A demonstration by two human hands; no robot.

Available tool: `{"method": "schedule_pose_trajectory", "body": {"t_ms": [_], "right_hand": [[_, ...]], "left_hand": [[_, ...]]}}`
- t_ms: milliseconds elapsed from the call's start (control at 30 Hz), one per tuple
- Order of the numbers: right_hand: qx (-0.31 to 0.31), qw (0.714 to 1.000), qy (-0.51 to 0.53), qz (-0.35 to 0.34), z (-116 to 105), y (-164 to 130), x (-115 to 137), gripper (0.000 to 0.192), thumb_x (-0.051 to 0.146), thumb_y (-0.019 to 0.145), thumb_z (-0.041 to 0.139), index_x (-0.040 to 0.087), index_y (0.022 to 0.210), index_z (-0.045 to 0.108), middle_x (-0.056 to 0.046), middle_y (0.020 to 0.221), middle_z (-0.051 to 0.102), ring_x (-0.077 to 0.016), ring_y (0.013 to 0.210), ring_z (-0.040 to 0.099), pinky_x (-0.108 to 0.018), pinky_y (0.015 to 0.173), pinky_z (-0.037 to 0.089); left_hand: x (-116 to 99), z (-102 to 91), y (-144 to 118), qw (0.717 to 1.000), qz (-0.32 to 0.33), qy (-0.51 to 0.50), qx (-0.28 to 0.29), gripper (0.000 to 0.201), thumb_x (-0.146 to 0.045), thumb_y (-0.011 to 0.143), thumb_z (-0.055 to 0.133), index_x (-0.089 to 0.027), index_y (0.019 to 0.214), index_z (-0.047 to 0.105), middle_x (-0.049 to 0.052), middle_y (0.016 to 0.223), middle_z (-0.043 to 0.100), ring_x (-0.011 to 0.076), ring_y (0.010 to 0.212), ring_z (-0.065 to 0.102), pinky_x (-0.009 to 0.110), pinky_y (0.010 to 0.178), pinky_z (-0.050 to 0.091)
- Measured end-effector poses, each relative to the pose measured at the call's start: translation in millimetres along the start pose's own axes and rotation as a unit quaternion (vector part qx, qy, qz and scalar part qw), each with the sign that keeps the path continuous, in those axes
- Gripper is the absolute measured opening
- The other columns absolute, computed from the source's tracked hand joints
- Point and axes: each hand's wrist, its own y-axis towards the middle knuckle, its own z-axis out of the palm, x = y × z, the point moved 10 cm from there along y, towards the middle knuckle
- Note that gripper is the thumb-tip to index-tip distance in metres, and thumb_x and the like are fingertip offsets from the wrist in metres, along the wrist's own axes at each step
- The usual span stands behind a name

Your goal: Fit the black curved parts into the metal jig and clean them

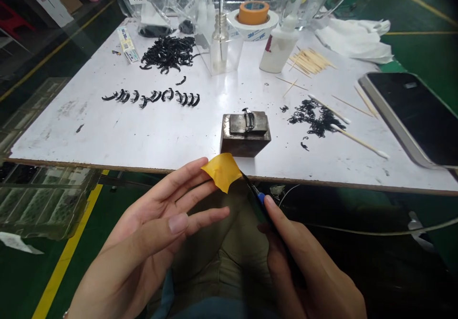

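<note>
Two hands are working just below the near edge of the bench (143, 133): the left hand (157, 223) is holding a small piece of yellow tape (222, 170) at its fingertips, fingers stretched out long, while the right hand (304, 266) is closing around a dark tool with a blue spot (258, 199), whose tip is reaching up to the tape's lower edge. Whether that tip is touching the tape or only sitting beside it I cannot tell. As I judge it, the tape is already cut free from the orange roll (253, 12) at the far side, but it is not yet stuck onto anything. A small metal block (245, 133) is standing right in front of the hands, with a little black curved part lying on its top. Further back, a row of black hooks (153, 97) is lying in a line, with a loose heap of them (168, 52) behind it, and another scatter of black bits (315, 118) is lying to the right among cotton swabs (358, 140) and wooden sticks (311, 60). A white bottle (277, 47) and a phone (418, 114) are sitting off to the right, well apart from the hands.
</note>
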Motion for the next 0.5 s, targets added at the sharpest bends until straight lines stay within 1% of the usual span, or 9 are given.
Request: {"method": "schedule_pose_trajectory", "body": {"t_ms": [100,200,300,400,500], "right_hand": [[0.015,1.000,-0.002,0.003,0.6,1.1,-1.6,0.059,0.016,0.096,0.047,0.031,0.152,0.040,-0.002,0.114,0.075,-0.0141,0.091,0.076,-0.016,0.065,0.060],[0.026,1.000,-0.014,-0.004,-1.2,1.5,-0.8,0.060,0.017,0.097,0.047,0.030,0.155,0.037,-0.002,0.107,0.075,-0.0144,0.084,0.076,-0.017,0.061,0.061],[0.035,0.999,-0.036,-0.016,-3.3,1.1,2.8,0.061,0.021,0.097,0.045,0.029,0.157,0.035,-0.004,0.101,0.075,-0.0160,0.075,0.076,-0.018,0.052,0.060],[0.036,0.998,-0.059,-0.010,-5.4,0.6,4.1,0.060,0.026,0.099,0.041,0.029,0.158,0.032,-0.006,0.097,0.075,-0.0168,0.066,0.074,-0.018,0.043,0.057],[0.040,0.996,-0.071,-0.025,-5.2,0.1,7.8,0.062,0.025,0.099,0.039,0.029,0.160,0.028,-0.005,0.095,0.074,-0.0162,0.062,0.072,-0.018,0.043,0.057]], "left_hand": [[0.0,-1.3,-0.3,1.000,-0.004,-0.003,-0.001,0.039,-0.016,0.096,0.051,-0.023,0.130,0.069,0.007,0.143,0.059,0.0346,0.142,0.045,0.037,0.098,0.060],[0.0,-2.1,0.0,1.000,-0.009,0.001,-0.007,0.038,-0.018,0.094,0.055,-0.023,0.129,0.070,0.007,0.142,0.060,0.0357,0.142,0.044,0.037,0.097,0.061],[0.4,-2.9,0.1,1.000,-0.012,0.003,-0.016,0.038,-0.018,0.092,0.058,-0.023,0.128,0.070,0.008,0.142,0.061,0.0366,0.142,0.044,0.038,0.097,0.061],[0.7,-2.0,-0.1,1.000,-0.012,0.001,-0.014,0.038,-0.017,0.093,0.057,-0.023,0.128,0.070,0.007,0.143,0.060,0.0363,0.142,0.044,0.039,0.098,0.060],[0.5,-1.8,-0.4,1.000,-0.008,0.002,-0.010,0.038,-0.017,0.094,0.055,-0.023,0.129,0.069,0.007,0.144,0.059,0.0357,0.142,0.044,0.039,0.099,0.059]]}}
